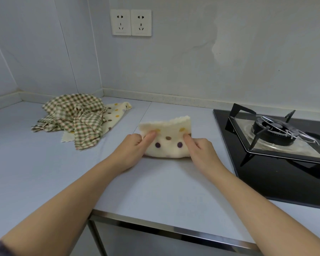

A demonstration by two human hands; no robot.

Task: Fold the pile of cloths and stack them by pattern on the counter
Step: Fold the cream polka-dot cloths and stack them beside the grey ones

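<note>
soft even daylight, faint shadows, wide-angle bending at edges.

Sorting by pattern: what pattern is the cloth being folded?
The cloth is cream with yellow, brown and purple dots; head view.

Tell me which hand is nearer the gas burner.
Right. The right hand pinches the polka-dot cloth at its right edge, on the side of the gas burner; the left hand pinches its left edge, farther off, toward the checked cloths.

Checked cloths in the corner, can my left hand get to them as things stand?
Probably yes, once it lets go: the left hand pinches the dotted cloth, but only bare counter lies between it and the checked cloths, on its own side.
</note>
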